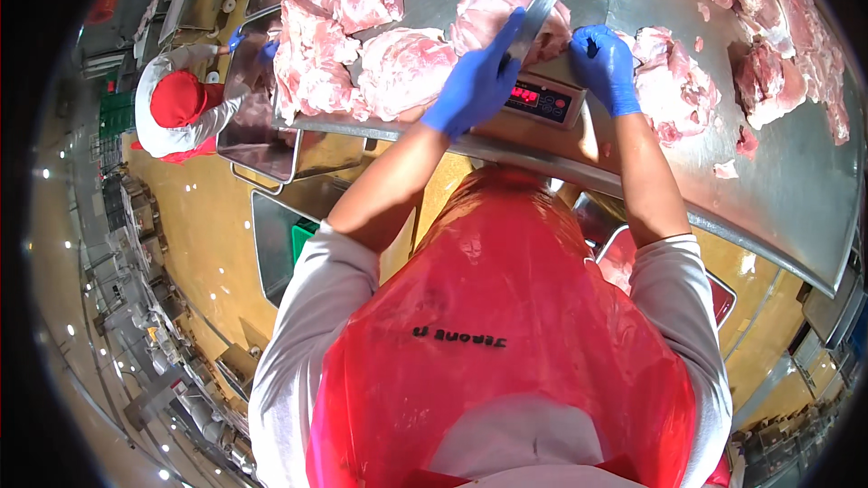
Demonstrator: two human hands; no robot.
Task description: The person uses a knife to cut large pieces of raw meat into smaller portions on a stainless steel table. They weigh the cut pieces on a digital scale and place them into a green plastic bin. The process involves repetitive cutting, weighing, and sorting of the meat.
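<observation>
My left hand [475, 86], in a blue glove, is closed around the handle of a knife [544, 2]. Its long blade slants up and to the right, in front of a large piece of raw meat [479, 14]. That piece sits on a scale whose panel [540, 99] with a lit red display faces me. My right hand [604, 65], also gloved in blue, has its fingers curled in at the right of this piece; whether they hold anything is hidden. Just right of that hand lies another meat piece [676, 89].
Several meat pieces [407, 72] lie left on the metal table [787, 190], with more meat [768, 81] at the far right. A metal bin [262, 149] stands at the table's left, beside a person in a red cap [181, 99]. A tub [719, 298] is below the front edge.
</observation>
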